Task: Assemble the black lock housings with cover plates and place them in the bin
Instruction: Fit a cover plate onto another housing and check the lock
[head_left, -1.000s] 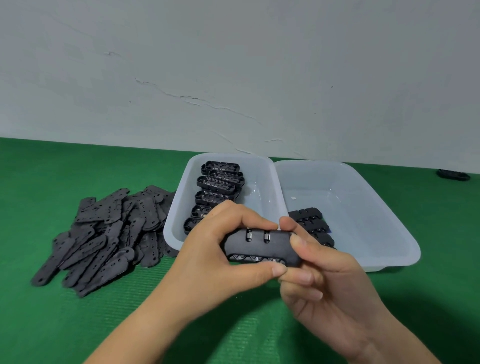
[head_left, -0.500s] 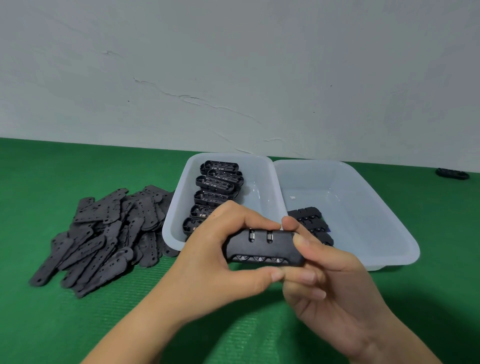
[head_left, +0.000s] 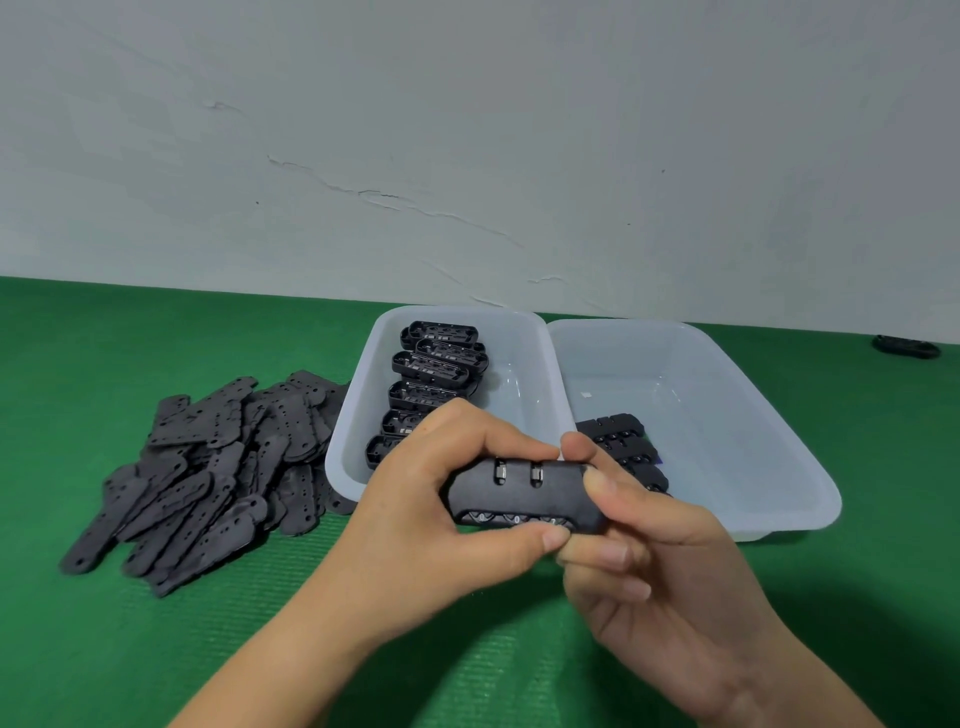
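Over the past second little had shifted: the lock housing (head_left: 522, 493) tipped only slightly between the two hands and stayed above the counter's near middle, just in front of the two bins. The left hand (head_left: 447, 525) kept its grip clamped round the housing's left end, thumb under the near edge and fingers over the top. The right hand (head_left: 644, 551) pinched the right end, thumb on top. That steadiness suggested the cover plate was being pressed home or checked rather than the piece being carried to a bin; placing had not begun.

The left bin (head_left: 358, 415) held a row of open housings (head_left: 431, 364). The right bin (head_left: 779, 467) held a few finished pieces (head_left: 618, 441) at its near-left corner. A heap of cover plates (head_left: 208, 467) lay towards the counter's left edge.

Whether a plate was already seated on the held housing could not be told, since the fingers covered its ends and its back faced away. The dial digits were too small to read. A dark object (head_left: 906, 346) near the far right edge was cut off and unclear.
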